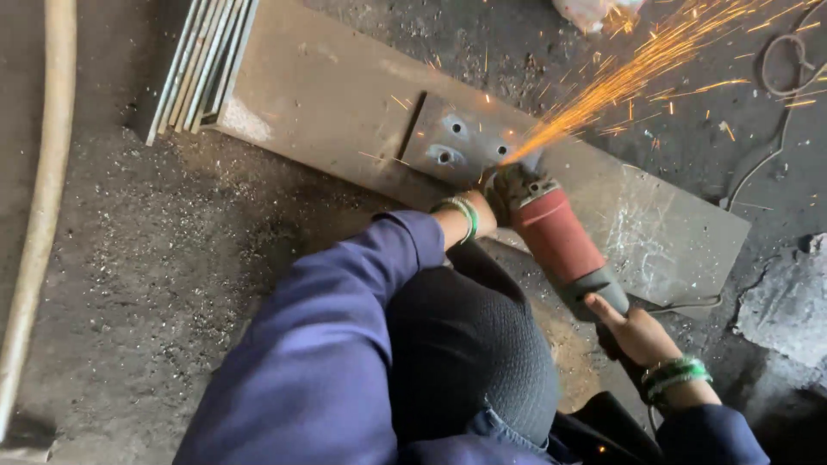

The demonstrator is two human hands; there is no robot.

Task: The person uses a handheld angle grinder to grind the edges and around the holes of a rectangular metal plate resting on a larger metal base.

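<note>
While a pale, thick hose (pixel 43 198) lay along the far left of the gritty floor, a stack of thin grey metal strips (pixel 202 65) was propped beside a long steel plate (pixel 327 95). On that plate a small drilled square steel piece (pixel 461 142) was being ground. The left hand (pixel 508 191) was clamped around the front of the red-bodied angle grinder (pixel 560 241), and orange sparks (pixel 637 69) were thrown up and rightward. The right hand (pixel 637 331) was closed on the grinder's rear handle.
</note>
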